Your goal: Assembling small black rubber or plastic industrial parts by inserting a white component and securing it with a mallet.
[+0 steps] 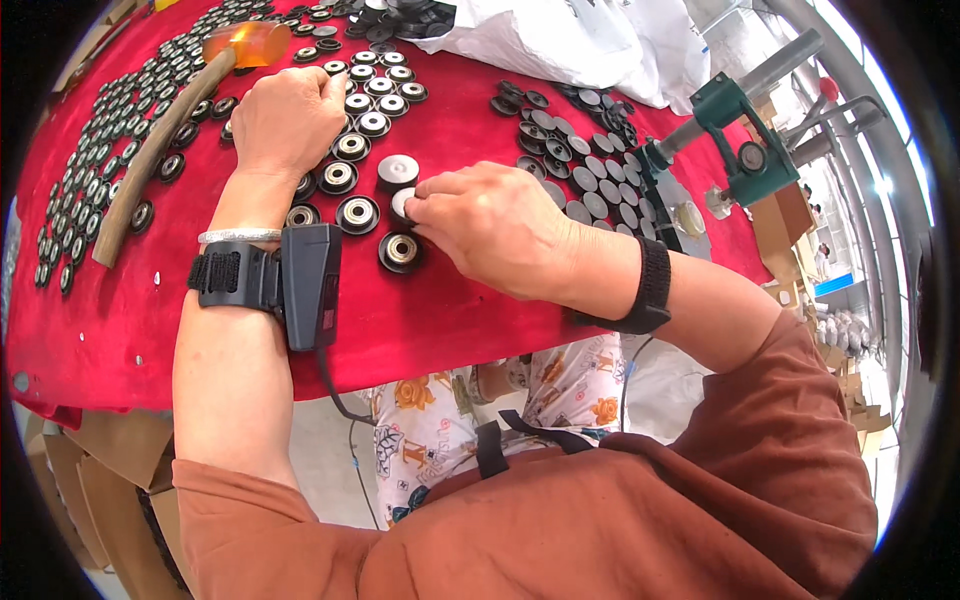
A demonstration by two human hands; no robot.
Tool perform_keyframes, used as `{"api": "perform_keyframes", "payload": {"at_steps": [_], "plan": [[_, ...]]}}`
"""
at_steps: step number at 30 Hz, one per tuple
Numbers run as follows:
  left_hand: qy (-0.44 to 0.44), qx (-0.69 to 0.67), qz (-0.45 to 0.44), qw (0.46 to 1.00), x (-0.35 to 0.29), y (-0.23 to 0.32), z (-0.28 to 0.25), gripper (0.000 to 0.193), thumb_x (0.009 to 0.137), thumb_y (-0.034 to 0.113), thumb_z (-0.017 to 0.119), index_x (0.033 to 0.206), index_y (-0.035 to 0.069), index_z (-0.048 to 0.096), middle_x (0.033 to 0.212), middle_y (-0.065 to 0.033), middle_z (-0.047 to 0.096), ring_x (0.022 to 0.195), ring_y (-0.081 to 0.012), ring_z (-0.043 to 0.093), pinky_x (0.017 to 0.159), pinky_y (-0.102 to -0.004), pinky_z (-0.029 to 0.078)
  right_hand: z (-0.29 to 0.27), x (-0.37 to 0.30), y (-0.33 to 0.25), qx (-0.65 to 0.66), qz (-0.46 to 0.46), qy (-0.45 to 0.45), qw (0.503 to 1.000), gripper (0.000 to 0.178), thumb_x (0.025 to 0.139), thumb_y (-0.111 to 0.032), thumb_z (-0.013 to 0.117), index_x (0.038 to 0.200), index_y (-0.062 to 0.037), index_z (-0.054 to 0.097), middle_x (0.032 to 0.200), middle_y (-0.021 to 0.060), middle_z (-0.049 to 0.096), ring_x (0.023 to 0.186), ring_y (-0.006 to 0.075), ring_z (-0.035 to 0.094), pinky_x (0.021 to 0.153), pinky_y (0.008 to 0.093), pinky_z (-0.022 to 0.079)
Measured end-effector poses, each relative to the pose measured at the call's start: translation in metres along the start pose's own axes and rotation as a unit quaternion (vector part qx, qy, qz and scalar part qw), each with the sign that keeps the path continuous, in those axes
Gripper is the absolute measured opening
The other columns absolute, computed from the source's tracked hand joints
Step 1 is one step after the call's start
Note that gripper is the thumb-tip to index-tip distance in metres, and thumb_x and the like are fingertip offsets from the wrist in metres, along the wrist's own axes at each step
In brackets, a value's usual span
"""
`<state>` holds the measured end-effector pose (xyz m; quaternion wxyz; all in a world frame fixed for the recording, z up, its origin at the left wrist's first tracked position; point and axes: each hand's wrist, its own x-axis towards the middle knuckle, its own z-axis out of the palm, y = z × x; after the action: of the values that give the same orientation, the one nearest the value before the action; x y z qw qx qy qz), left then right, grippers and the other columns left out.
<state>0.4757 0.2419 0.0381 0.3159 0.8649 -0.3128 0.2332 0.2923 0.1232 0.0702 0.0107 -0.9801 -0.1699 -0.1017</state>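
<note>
My right hand [495, 225] pinches a grey round cap [402, 204] between thumb and fingertips, just over the red-covered table. Right behind that cap, another grey cap [398, 170] sits on top of a wheel. A black-rimmed wheel with a metal bearing in its centre [400, 252] lies in front of the pinched cap, its bearing uncovered. Farther left, my left hand [288, 118] is closed with its fingers curled under, beside the rows of bearing wheels [373, 123]. Its fingertips are mostly hidden, so whatever it holds cannot be made out.
A mallet with an orange head [248, 44] and wooden handle lies at left among many bearing wheels [100, 165]. Loose grey caps [585, 180] spread to the right, near a green hand press [745, 145]. White plastic bags [560, 40] lie at the back of the red cloth [200, 340].
</note>
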Motion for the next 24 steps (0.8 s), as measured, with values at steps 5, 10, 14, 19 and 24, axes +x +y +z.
{"api": "perform_keyframes", "payload": {"at_steps": [5,10,14,19,24], "plan": [[0.002,-0.002,0.004,1.000,-0.001,-0.001,0.001,0.033,0.086,0.036,0.055,0.077,0.007,0.067,0.075,-0.0169,0.063,0.073,-0.0348,0.062,0.066,-0.0442,0.048,0.002,0.003,0.002,-0.001,-0.022,0.075,0.997,0.007,0.073,-0.011,0.057,0.076,-0.0055,0.061,0.077,0.0129,0.062,0.071,0.0295,0.064,0.062,0.0387,0.052],[-0.004,0.012,0.001,1.000,-0.001,0.001,-0.003,0.029,0.084,0.035,0.053,0.079,0.013,0.070,0.073,-0.0154,0.065,0.074,-0.0357,0.064,0.068,-0.0436,0.050,0.006,0.004,0.007,-0.010,-0.005,0.076,0.997,0.008,0.077,-0.013,0.058,0.076,-0.0065,0.063,0.076,0.0123,0.063,0.066,0.0277,0.064,0.058,0.0362,0.052],[0.003,0.004,0.005,1.000,-0.001,0.000,-0.001,0.029,0.084,0.035,0.053,0.079,0.013,0.070,0.073,-0.0154,0.065,0.074,-0.0357,0.064,0.068,-0.0435,0.050,0.002,0.005,-0.001,-0.032,-0.010,0.024,0.999,0.008,0.074,-0.012,0.058,0.078,-0.0057,0.061,0.079,0.0112,0.063,0.072,0.0271,0.064,0.065,0.0365,0.051],[0.003,0.005,-0.001,1.000,-0.002,0.001,-0.001,0.029,0.084,0.035,0.053,0.078,0.013,0.070,0.074,-0.0149,0.065,0.074,-0.0354,0.064,0.068,-0.0433,0.050,-0.011,0.008,-0.004,-0.068,-0.070,-0.040,0.994,0.013,0.069,-0.011,0.059,0.080,-0.0046,0.059,0.080,0.0099,0.062,0.080,0.0260,0.063,0.073,0.0362,0.046],[0.003,0.010,0.000,1.000,-0.002,0.002,-0.002,0.030,0.084,0.036,0.052,0.078,0.012,0.070,0.074,-0.0143,0.065,0.074,-0.0352,0.064,0.068,-0.0429,0.051,-0.005,0.002,0.007,-0.058,-0.067,0.002,0.996,0.010,0.070,-0.012,0.057,0.079,-0.0073,0.060,0.077,0.0081,0.061,0.079,0.0245,0.062,0.073,0.0360,0.044]]}}
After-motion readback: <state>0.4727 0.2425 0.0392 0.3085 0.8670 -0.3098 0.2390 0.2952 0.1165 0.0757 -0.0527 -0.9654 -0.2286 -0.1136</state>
